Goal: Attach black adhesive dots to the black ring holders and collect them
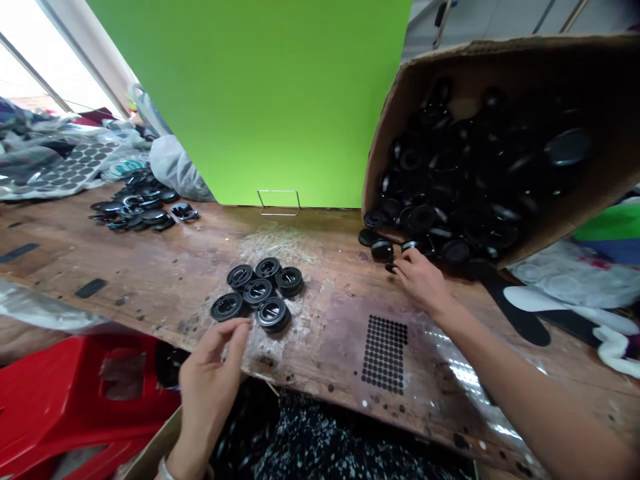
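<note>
Black round plastic parts (258, 291) stand in several short stacks near the middle of the wooden table. Just in front of them is my left hand (213, 373), thumb and forefinger tips drawn together in a pinch. Anything between those tips is too small to make out. My right hand (423, 280) reaches to the mouth of a cardboard box (383, 143), fingers curled down on a black round part (410, 247) at the edge of the loose pile. The fingers partly hide that part. More glossy black parts (450, 167) fill the tipped box.
A sheet of small black dots (385, 353) lies at the table's front. Another pile of black parts (137, 203) sits at left. A green panel (260, 100) stands behind, with a wire stand (279, 203) at its foot. Black and white flat strips (520, 313) lie at right; a red stool (55, 393) is lower left.
</note>
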The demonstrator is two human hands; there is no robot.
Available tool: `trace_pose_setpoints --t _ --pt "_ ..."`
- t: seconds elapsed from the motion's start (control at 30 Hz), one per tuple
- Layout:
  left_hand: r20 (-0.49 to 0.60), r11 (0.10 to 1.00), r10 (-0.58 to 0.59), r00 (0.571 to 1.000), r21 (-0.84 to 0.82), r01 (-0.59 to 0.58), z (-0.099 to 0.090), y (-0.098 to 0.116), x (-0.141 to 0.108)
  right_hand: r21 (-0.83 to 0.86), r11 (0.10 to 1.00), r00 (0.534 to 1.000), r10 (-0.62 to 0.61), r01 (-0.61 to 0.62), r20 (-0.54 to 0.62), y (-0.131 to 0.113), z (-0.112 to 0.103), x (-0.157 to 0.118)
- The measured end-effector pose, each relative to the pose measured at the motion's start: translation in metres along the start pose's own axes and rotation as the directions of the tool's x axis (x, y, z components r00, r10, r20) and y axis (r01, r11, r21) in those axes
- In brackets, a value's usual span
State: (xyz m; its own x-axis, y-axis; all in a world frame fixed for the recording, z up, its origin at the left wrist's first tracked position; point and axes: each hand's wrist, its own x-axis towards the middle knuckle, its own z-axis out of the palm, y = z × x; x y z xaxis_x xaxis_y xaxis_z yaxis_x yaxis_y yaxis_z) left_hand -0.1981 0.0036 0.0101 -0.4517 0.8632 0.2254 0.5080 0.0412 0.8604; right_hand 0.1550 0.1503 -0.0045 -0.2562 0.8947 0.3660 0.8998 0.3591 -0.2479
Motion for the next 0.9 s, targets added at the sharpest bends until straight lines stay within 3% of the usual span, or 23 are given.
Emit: trace_pose_setpoints --t 0.07,0.13,0.2,0.23,0.3,0.33,0.37,0.4,0.5,0.57,0.67,0.9 --pt "0.24 0.975 -0.058 0.969 -0.196 0.106 0.017 0.021 -0.008 0.068 0.996 0.998 -0.062 0.06 0.025 -0.016 -0.018 -0.012" --pt "0.448 0.852 -0.104 0.888 -0.42 0.311 0.037 0.039 -0.013 0.19 0.973 0.988 -0.144 0.131 0.056 -0.037 -0.038 -0.031" --pt "0.641 0.651 -0.135 0.755 -0.518 0.555 0.057 0.051 -0.017 0.468 0.867 0.965 -0.243 0.173 0.094 -0.058 -0.056 -0.054" --pt "0.731 0.57 -0.137 0.669 -0.494 0.656 0.065 0.054 -0.02 0.564 0.811 0.949 -0.283 0.158 0.141 -0.066 -0.062 -0.065" --pt "0.858 0.503 -0.134 0.496 -0.372 0.78 0.079 0.057 -0.026 0.685 0.725 0.934 -0.292 0.076 0.206 -0.072 -0.069 -0.085" --pt "0.888 0.497 -0.137 0.438 -0.321 0.806 0.083 0.058 -0.03 0.709 0.706 0.939 -0.248 0.006 0.239 -0.07 -0.068 -0.094" --pt "0.901 0.491 -0.144 0.409 -0.293 0.82 0.086 0.057 -0.033 0.712 0.698 0.951 -0.166 -0.074 0.262 -0.066 -0.065 -0.101" --pt "0.901 0.482 -0.153 0.405 -0.29 0.827 0.089 0.056 -0.037 0.691 0.705 0.959 -0.059 -0.157 0.277 -0.059 -0.059 -0.107" --pt "0.858 0.437 -0.185 0.479 -0.365 0.822 0.091 0.055 -0.045 0.476 0.828 0.944 0.179 -0.298 0.279 -0.036 -0.035 -0.119" --pt "0.84 0.417 -0.214 0.499 -0.384 0.824 0.091 0.056 -0.047 0.324 0.903 0.941 0.195 -0.282 0.277 -0.027 -0.02 -0.122" --pt "0.843 0.386 -0.248 0.476 -0.365 0.847 0.09 0.059 -0.048 0.247 0.936 0.936 0.171 -0.252 0.307 -0.027 -0.008 -0.121" --pt "0.827 0.41 -0.262 0.498 -0.372 0.833 0.087 0.056 -0.049 0.123 0.965 0.917 0.174 -0.232 0.359 -0.035 -0.006 -0.108"
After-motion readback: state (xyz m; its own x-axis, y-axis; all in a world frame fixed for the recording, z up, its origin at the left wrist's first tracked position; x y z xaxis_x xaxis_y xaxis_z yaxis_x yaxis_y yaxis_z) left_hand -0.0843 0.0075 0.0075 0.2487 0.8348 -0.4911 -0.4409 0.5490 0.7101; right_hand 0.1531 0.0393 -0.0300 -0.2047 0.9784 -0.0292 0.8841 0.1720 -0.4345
